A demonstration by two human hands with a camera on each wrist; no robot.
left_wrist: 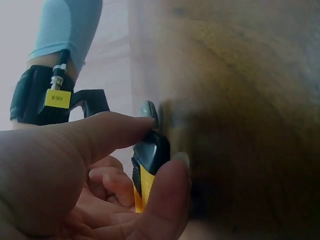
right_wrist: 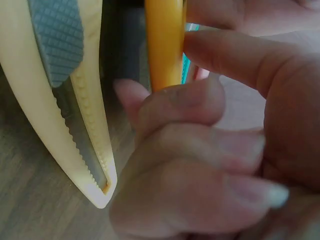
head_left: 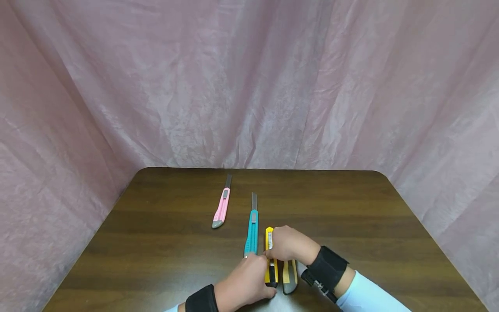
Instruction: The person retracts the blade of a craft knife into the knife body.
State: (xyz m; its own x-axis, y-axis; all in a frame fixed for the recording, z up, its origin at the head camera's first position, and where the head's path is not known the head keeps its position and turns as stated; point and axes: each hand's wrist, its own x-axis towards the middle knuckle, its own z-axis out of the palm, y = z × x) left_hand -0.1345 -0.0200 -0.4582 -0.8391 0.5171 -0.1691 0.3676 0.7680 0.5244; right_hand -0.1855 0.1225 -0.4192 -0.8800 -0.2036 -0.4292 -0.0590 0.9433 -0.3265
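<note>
Between my two hands is a yellow and black utility knife [head_left: 271, 273], its yellow tip away from me. My left hand [head_left: 244, 279] holds its black butt end; in the left wrist view thumb and finger lie on either side of the black part [left_wrist: 152, 152]. My right hand [head_left: 292, 243] pinches the yellow body [right_wrist: 164, 45] nearer the tip, its other fingers curled. Just right of it lies a cream-yellow utility knife [head_left: 290, 277] with a grey end, partly hidden under my right hand. Left of it is a teal utility knife [head_left: 252, 234], blade out, its lower end behind my left hand.
A pink utility knife [head_left: 221, 208] with its blade out lies farther back on the left. The dark wooden table [head_left: 351, 208] has rounded far corners. Behind it hangs a pink curtain [head_left: 234, 86]. Black bands [head_left: 327, 268] wrap both wrists.
</note>
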